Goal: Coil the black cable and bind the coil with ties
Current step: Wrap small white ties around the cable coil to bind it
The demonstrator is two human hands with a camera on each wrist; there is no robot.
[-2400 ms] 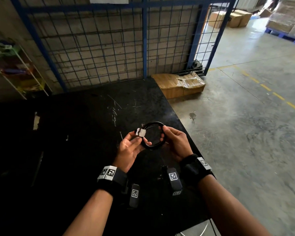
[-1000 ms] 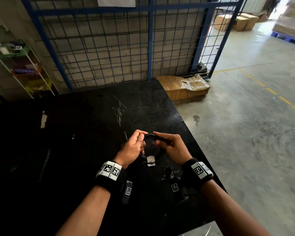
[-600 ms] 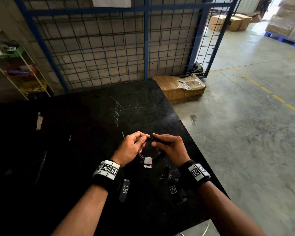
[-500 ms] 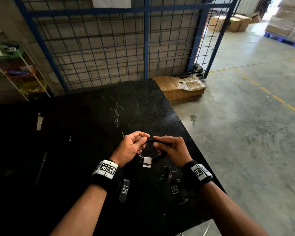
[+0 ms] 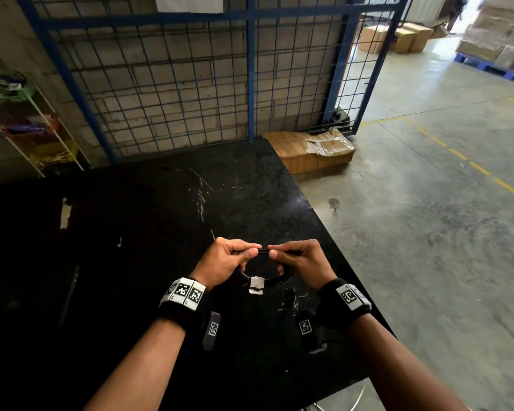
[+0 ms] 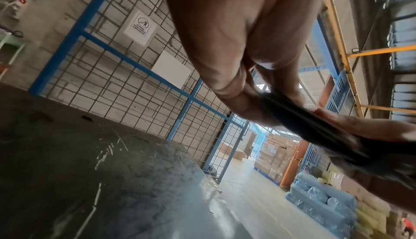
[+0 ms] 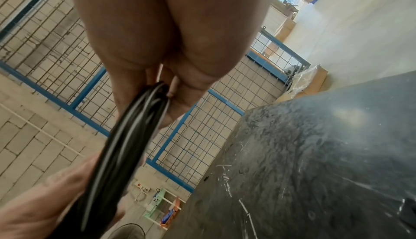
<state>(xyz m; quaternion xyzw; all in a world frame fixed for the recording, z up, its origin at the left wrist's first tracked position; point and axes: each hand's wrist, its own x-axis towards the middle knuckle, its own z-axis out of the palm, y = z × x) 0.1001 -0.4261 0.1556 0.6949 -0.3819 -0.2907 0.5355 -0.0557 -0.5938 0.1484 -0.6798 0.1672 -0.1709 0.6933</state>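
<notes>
A small coil of black cable [image 5: 272, 280] is held just above the black table [image 5: 149, 232], near its right edge. A white tag [image 5: 256, 284] hangs from the coil's near side. My left hand [image 5: 235, 256] pinches the far side of the coil from the left and my right hand [image 5: 291, 255] pinches it from the right, fingertips almost meeting. The left wrist view shows the cable strands [image 6: 303, 123] bundled between both hands. In the right wrist view the strands [image 7: 126, 146] run from my right fingers down to the left hand. No separate tie is discernible.
A blue wire-mesh fence [image 5: 250, 69] stands behind the table. A wrapped cardboard box [image 5: 312, 151] lies on the concrete floor right of the table's far corner. A wire shelf rack [image 5: 27, 126] stands at the far left. Stacked cartons [image 5: 395, 37] sit farther back.
The coil was upright with its tag at the top left; it has since been turned so the tag hangs at the near side. Both hands now pinch its far side close together.
</notes>
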